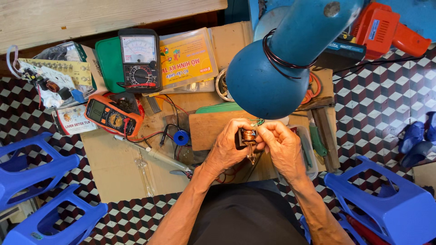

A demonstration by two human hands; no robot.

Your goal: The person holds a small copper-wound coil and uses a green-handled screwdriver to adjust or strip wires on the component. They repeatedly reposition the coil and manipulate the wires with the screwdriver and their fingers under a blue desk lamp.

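Copper coil [248,135] pinched between left hand [227,147] – right hand [282,145] fingertips.

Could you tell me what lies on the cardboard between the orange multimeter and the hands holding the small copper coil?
In the head view, between the orange multimeter and the hands lie tangled red and black leads and a blue solder spool.

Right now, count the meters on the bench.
2: a black meter at top centre-left, and an orange meter just below it to the left. Clutter may hide others.
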